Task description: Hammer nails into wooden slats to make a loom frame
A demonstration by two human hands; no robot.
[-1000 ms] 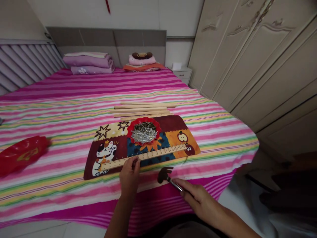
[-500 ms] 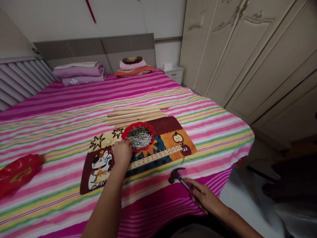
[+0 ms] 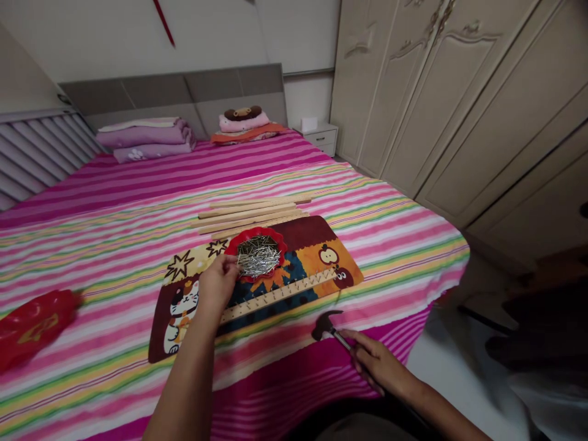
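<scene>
My right hand [image 3: 374,361] is wrapped round the handle of a claw hammer [image 3: 327,326], whose dark head lies over the front edge of the striped cover. At the left rim of a red scalloped bowl [image 3: 281,237], the fingers of my left hand [image 3: 220,280] are pinched together; what is between them is too small to make out. The bowl holds a heap of silvery nails [image 3: 261,256]. In front of it a wooden strip [image 3: 275,295] lies on a patterned mat [image 3: 316,231], with a row of nails standing up along it. My left forearm hides the strip's left end.
Several bare wooden strips [image 3: 250,214] lie behind the mat. A red plastic dish [image 3: 39,327] rests on the bed at far left. Folded bedding [image 3: 151,138] is stacked by the headboard [image 3: 234,89]. A wardrobe [image 3: 427,104] stands on the right.
My left hand has shifted slightly left and its fingers now show at the bowl's rim. My right hand and the hammer have barely moved.
</scene>
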